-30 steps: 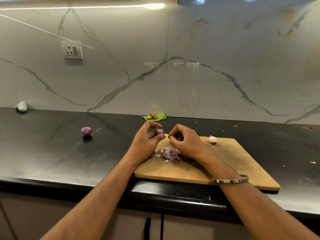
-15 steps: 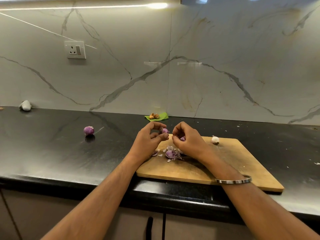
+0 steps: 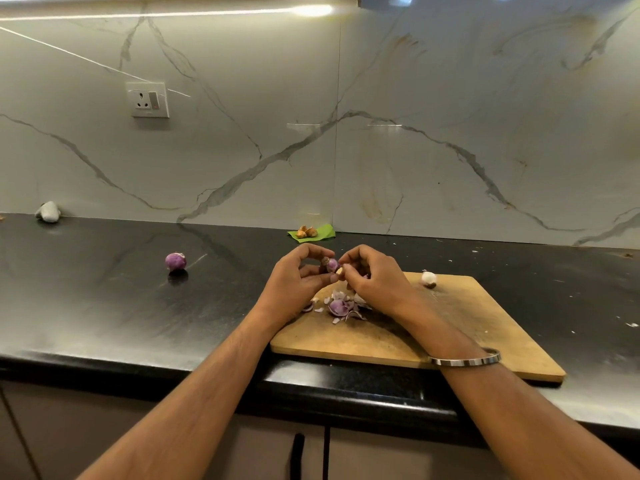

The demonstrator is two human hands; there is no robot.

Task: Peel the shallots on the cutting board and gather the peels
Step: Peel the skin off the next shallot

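Shallot (image 3: 331,265) between both hands' fingertips above cutting board (image 3: 478,327).

I see a wooden cutting board (image 3: 467,327) at centre right, matt and pale tan, its face scuffed and darkly stained. The bench (image 3: 104,306) under it is black stone, polished, with a streaky sheen under the light. Behind, the wall (image 3: 450,81) is glossy white marble-look slab with grey veins and mirrors the light strip. The peels (image 3: 341,306) at mid-frame look thin and papery, purple and white. The shallot (image 3: 176,261) at left has a smooth, faintly shiny purple skin. On my right wrist, the bangle (image 3: 465,359) is bright polished metal. The socket (image 3: 148,99) at upper left is smooth white plastic.
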